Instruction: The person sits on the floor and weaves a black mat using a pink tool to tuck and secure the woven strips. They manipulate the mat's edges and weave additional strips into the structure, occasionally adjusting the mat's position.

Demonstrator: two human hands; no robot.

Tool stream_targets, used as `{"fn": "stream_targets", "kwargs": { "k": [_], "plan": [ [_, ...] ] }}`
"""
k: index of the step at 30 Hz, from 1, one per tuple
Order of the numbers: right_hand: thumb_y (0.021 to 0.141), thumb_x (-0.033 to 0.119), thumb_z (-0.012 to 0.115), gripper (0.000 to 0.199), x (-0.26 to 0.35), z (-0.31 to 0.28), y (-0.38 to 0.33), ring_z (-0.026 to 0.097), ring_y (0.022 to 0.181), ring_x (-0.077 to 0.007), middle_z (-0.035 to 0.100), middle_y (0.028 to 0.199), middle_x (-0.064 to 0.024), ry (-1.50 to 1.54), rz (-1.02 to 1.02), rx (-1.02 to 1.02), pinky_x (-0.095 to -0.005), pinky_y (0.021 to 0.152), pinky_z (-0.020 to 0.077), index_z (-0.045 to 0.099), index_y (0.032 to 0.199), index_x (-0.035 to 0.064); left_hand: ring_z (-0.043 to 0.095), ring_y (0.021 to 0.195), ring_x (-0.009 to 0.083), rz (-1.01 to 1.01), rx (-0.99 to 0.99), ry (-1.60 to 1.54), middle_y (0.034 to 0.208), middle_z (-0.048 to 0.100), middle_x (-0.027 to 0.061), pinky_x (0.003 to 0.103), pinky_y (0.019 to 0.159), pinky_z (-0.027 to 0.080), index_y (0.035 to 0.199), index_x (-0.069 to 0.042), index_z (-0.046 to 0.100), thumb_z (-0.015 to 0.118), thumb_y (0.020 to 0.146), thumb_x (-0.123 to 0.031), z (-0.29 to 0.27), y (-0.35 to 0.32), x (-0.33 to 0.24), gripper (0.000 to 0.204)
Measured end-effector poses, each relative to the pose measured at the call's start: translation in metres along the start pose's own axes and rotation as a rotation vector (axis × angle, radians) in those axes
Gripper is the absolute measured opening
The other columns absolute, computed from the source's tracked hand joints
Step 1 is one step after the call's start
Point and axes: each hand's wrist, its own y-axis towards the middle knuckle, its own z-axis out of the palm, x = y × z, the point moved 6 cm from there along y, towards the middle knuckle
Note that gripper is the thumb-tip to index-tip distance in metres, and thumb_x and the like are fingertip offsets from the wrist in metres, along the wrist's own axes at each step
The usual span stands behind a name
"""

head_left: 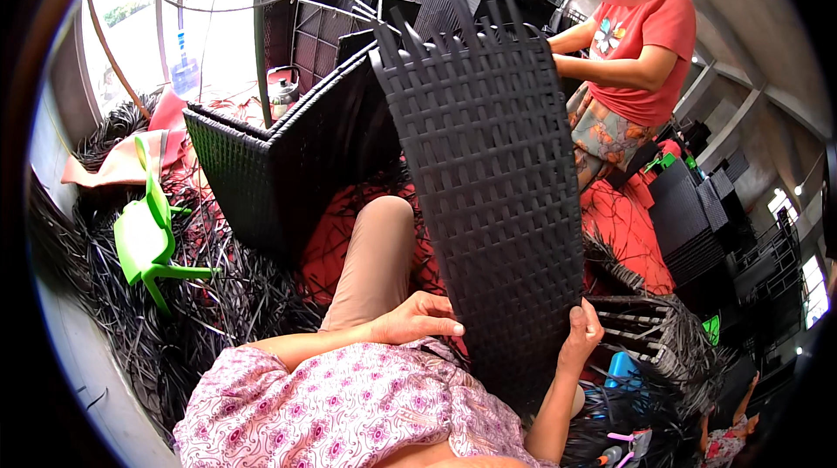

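A tall black woven wicker panel (493, 172) stands upright in front of me, leaning slightly, with loose strip ends sticking up along its top. My right hand (579, 335) is closed on the panel's lower right edge, thumb on the near face. At the lower left edge, my left hand (418, 318) is closed, its thumb by the near face and its fingertips partly hidden at the edge. Behind the panel to the left stands a large black wicker box-shaped piece (279, 172).
A small green chair (148, 237) sits on heaped black strips (235, 320) at left. A person in a red shirt (641, 50) stands at far right, hands near the panel's top. Red cloth (623, 233), pink-handled scissors (623, 446) and a blue object (622, 369) lie to the right.
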Motion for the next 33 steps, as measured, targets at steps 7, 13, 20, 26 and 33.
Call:
{"fn": "stream_targets", "kwargs": {
  "k": [7,13,20,26,33],
  "plan": [
    [0.097,0.053,0.065,0.065,0.022,-0.026,-0.006,0.065,0.099,-0.0183,0.073,0.109,-0.0107,0.081,-0.008,-0.078,-0.0321,0.090,0.0477,0.071,0.116,-0.0094,0.067,0.102,0.0118,0.099,0.152,0.230,0.108,0.076,0.0054,0.030,0.092,0.052,0.109,0.002,0.077,0.078,0.093,-0.007,0.025,0.017,-0.016,0.018],
    [0.096,0.050,0.065,0.063,0.026,-0.059,-0.017,0.066,0.097,-0.0172,0.074,0.108,-0.0101,0.166,-0.068,-0.244,-0.0317,0.090,0.0491,0.071,0.118,-0.0088,0.067,0.099,0.0115,0.074,0.176,0.359,0.104,0.077,0.0062,0.029,0.089,0.053,0.107,0.001,0.077,0.081,0.091,-0.012,0.058,0.033,-0.033,0.021],
    [0.099,0.052,0.060,0.067,0.035,-0.108,-0.045,0.066,0.099,-0.0195,0.072,0.112,-0.0122,0.160,-0.142,-0.445,-0.0331,0.090,0.0498,0.070,0.117,-0.0108,0.064,0.079,0.0136,0.257,0.274,0.500,0.080,0.065,0.0043,0.032,0.074,0.051,0.092,0.000,0.073,0.081,0.092,-0.026,0.114,0.056,-0.052,0.027],
    [0.100,0.056,0.057,0.069,0.045,-0.151,-0.072,0.064,0.098,-0.0197,0.071,0.108,-0.0112,0.150,-0.167,-0.578,-0.0339,0.090,0.0491,0.069,0.114,-0.0110,0.063,0.074,0.0243,0.250,0.372,0.543,0.078,0.060,0.0121,0.038,0.069,0.049,0.093,0.004,0.067,0.079,0.092,-0.033,0.173,0.064,-0.057,0.039],
    [0.101,0.052,0.055,0.069,0.017,-0.204,-0.103,0.066,0.107,-0.0249,0.070,0.120,-0.0169,0.283,-0.173,-0.731,-0.0383,0.099,0.0493,0.067,0.121,-0.0131,0.072,0.083,0.0306,0.333,0.450,0.722,0.085,0.069,0.0179,0.039,0.073,0.055,0.101,0.005,0.069,0.079,0.091,-0.041,0.228,0.080,-0.050,0.048]
  ]
}}
